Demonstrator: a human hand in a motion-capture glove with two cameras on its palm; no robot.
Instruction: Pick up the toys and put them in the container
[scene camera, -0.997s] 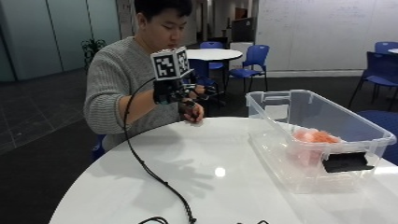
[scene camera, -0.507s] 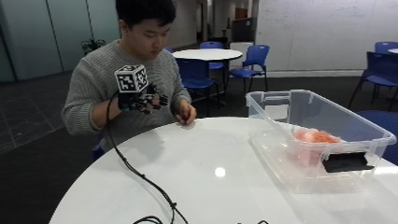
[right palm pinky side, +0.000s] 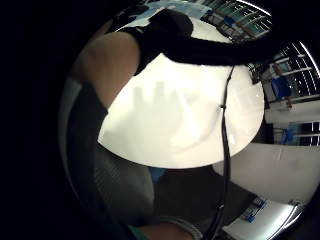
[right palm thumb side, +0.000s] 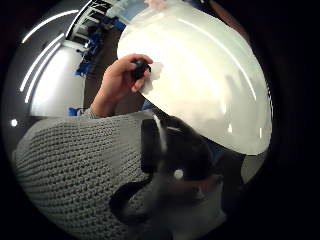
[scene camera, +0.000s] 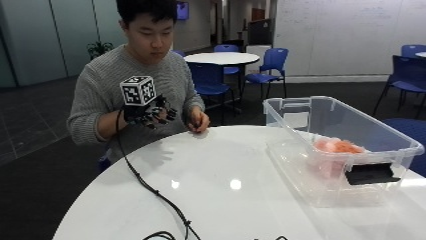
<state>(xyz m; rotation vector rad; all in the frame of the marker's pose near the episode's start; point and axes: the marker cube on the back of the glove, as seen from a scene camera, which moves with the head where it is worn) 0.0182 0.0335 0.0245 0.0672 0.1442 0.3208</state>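
A: The table (scene camera: 219, 200) looks smooth and glossy white, with bright spots of light reflected at centre frame in the outside view.

B: And the container (scene camera: 339, 145) at right of frame?

A: Clear plastic, smooth, slightly cloudy at the walls; a matt black patch sits on its near end. The toys (scene camera: 336, 147) inside look soft and pinkish orange, though their material is hard to tell through the wall.

B: The sweater (scene camera: 120, 80)?

A: Grey knitted cloth, coarse-ribbed; the thumb side palm view shows the knit plainly. The glove (scene camera: 150, 112) on the right hand is matt black fabric.

B: The chairs (scene camera: 266, 70) at upper centre?

A: Blue, smooth, plastic-looking.
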